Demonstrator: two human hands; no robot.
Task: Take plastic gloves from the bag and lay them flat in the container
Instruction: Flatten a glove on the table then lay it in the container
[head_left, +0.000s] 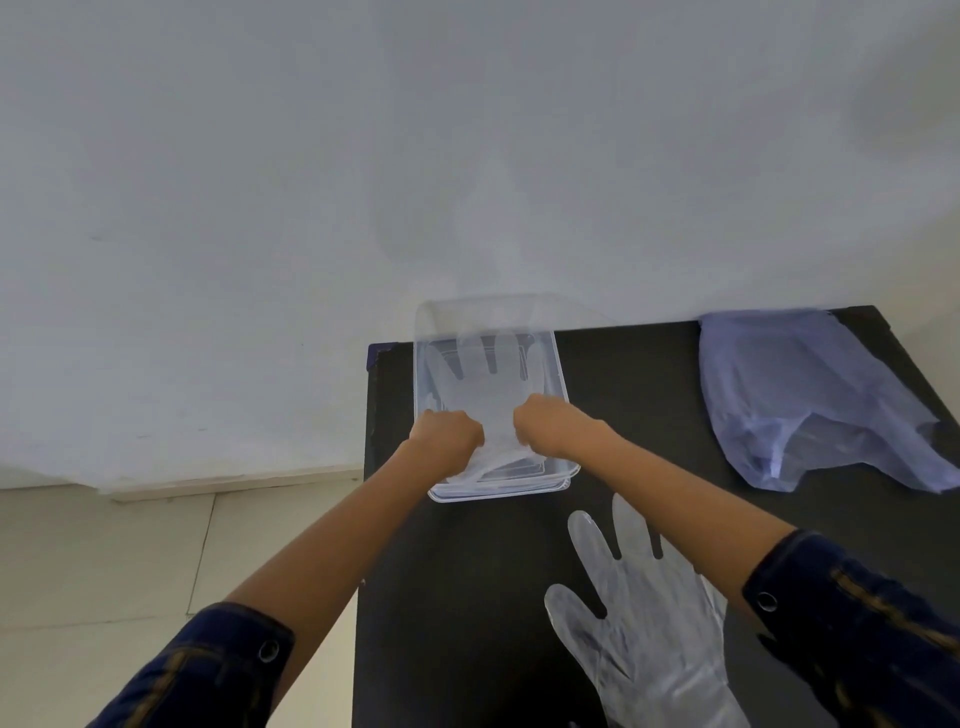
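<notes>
Left hand (448, 435) and right hand (551, 425) (both fisted) reach forward.

Both hands' fingertips curl under out of sight, left hand (448, 435) and right hand (551, 425) covering the cuff of the glove in the container (485, 384). The loose glove (644, 618) runs off the frame at 6 o'clock. The bag (810, 395) is clipped at 3 o'clock.

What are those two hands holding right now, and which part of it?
Both the left hand and the right hand pinch a clear plastic glove by its cuff end, one at each side, over the clear container.
</notes>
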